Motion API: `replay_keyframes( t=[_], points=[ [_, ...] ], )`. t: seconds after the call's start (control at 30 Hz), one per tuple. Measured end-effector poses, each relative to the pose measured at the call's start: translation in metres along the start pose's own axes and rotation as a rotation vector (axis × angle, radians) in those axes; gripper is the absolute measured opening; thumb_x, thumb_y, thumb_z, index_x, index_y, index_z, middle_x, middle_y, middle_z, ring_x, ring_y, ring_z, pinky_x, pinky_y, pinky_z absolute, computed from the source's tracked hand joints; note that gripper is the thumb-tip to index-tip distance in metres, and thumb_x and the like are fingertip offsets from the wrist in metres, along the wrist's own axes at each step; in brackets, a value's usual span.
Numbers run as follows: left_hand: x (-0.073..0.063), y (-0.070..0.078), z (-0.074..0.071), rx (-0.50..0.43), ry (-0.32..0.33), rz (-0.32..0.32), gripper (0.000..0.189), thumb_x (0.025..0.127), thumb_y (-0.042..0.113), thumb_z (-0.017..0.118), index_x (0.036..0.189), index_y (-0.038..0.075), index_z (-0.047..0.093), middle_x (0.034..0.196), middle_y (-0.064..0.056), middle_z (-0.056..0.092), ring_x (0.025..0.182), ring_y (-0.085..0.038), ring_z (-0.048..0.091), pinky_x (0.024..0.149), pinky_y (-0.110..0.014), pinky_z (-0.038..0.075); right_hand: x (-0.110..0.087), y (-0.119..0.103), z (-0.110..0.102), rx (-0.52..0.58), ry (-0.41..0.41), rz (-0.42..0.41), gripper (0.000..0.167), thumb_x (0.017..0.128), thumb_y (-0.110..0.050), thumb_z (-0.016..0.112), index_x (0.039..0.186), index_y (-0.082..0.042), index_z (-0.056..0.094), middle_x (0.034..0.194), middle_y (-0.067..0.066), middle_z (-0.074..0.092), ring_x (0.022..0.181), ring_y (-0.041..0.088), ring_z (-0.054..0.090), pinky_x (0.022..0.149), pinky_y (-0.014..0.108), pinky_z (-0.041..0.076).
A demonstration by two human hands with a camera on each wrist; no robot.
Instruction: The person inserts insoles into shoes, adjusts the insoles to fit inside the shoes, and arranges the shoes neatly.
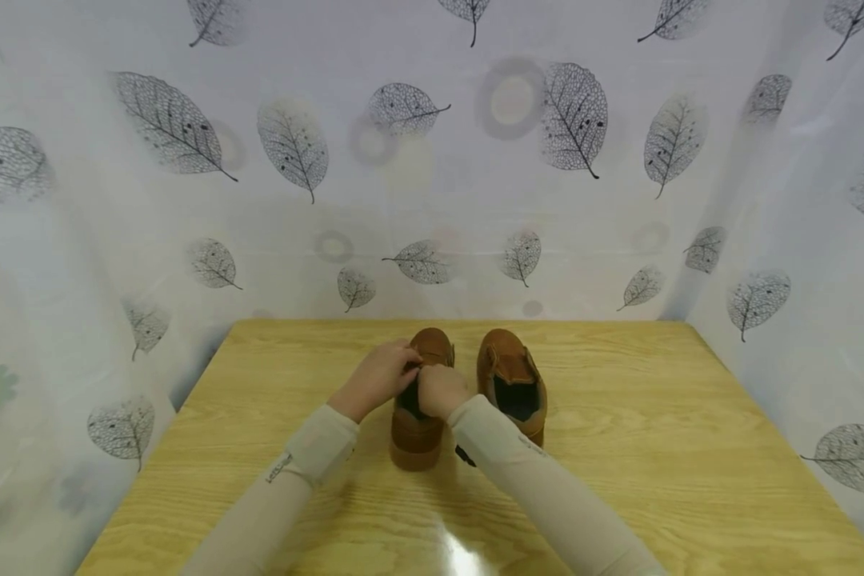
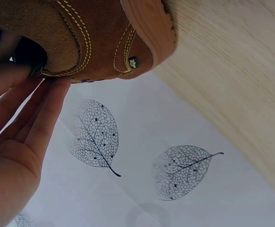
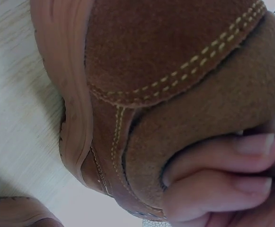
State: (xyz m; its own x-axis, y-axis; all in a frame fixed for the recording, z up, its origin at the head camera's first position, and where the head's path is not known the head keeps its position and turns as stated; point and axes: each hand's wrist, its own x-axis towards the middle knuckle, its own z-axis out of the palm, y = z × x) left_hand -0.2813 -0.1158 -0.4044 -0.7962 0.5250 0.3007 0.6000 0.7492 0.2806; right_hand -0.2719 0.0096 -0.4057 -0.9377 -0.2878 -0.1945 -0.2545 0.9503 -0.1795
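Observation:
A brown suede shoe with yellow stitching stands on the table, toe pointing away. My left hand is at its left side, pinching the edge of the upper by the opening. In the left wrist view, the fingertips meet the stitched edge of the shoe. On the other side, my right hand has its fingers curled at the shoe's collar. Close up in the right wrist view, two bent fingers lie against the suede collar; the thumb is hidden.
The matching brown shoe stands just to the right, partly behind my right sleeve. A small black object shows under that sleeve. Pale leaf-printed curtains hang behind and beside the wooden table.

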Motion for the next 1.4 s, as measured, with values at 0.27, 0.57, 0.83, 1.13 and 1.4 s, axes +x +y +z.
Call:
replay_keyframes(
  t=[0.27,0.57,0.83,1.13,1.4],
  points=[
    [0.0,0.0,-0.002,0.012,0.009,0.004,0.013,0.086,0.005,0.07,0.097,-0.001,0.073,0.094,-0.012,0.066,0.086,-0.027,0.065,0.078,-0.037,0.053,0.003,-0.004,-0.002,-0.027,-0.065,0.03,0.023,0.093,-0.016,0.058,0.111,-0.005,0.068,0.1,0.011,0.069,0.084,0.024,0.066,0.07,0.042,0.056],
    [-0.001,-0.001,0.0,0.003,0.0,-0.002,0.014,0.086,0.005,0.07,0.099,0.0,0.073,0.095,-0.011,0.066,0.087,-0.027,0.065,0.078,-0.037,0.053,0.004,-0.005,-0.002,-0.079,-0.127,0.0,0.028,0.095,-0.018,0.058,0.12,-0.009,0.065,0.115,0.011,0.066,0.102,0.028,0.064,0.082,0.046,0.054],
    [-0.002,-0.001,0.001,-0.011,0.014,0.002,0.015,0.086,0.006,0.07,0.1,0.0,0.071,0.094,-0.011,0.065,0.085,-0.025,0.064,0.077,-0.036,0.053,0.002,0.002,-0.004,-0.029,-0.137,-0.073,0.021,0.09,-0.013,0.061,0.107,-0.004,0.069,0.107,0.011,0.068,0.09,0.024,0.065,0.078,0.039,0.053],
    [-0.008,-0.003,0.01,-0.121,0.024,-0.084,0.029,0.086,0.004,0.07,0.113,-0.004,0.064,0.108,-0.015,0.06,0.095,-0.027,0.061,0.083,-0.038,0.052,-0.02,0.026,-0.003,0.383,0.03,-0.216,0.033,0.084,-0.002,0.066,0.053,-0.009,0.056,0.047,-0.006,0.045,0.042,0.007,0.038,0.043,0.021,0.032],
    [-0.014,-0.003,0.024,-0.108,0.089,-0.223,0.042,0.084,0.008,0.073,0.121,-0.005,0.057,0.114,-0.02,0.057,0.101,-0.032,0.06,0.087,-0.043,0.051,-0.037,0.018,-0.005,0.215,0.314,0.033,0.043,0.086,-0.019,0.074,0.109,0.012,0.055,0.098,0.023,0.058,0.071,0.032,0.063,0.059,0.037,0.055]
  ],
)
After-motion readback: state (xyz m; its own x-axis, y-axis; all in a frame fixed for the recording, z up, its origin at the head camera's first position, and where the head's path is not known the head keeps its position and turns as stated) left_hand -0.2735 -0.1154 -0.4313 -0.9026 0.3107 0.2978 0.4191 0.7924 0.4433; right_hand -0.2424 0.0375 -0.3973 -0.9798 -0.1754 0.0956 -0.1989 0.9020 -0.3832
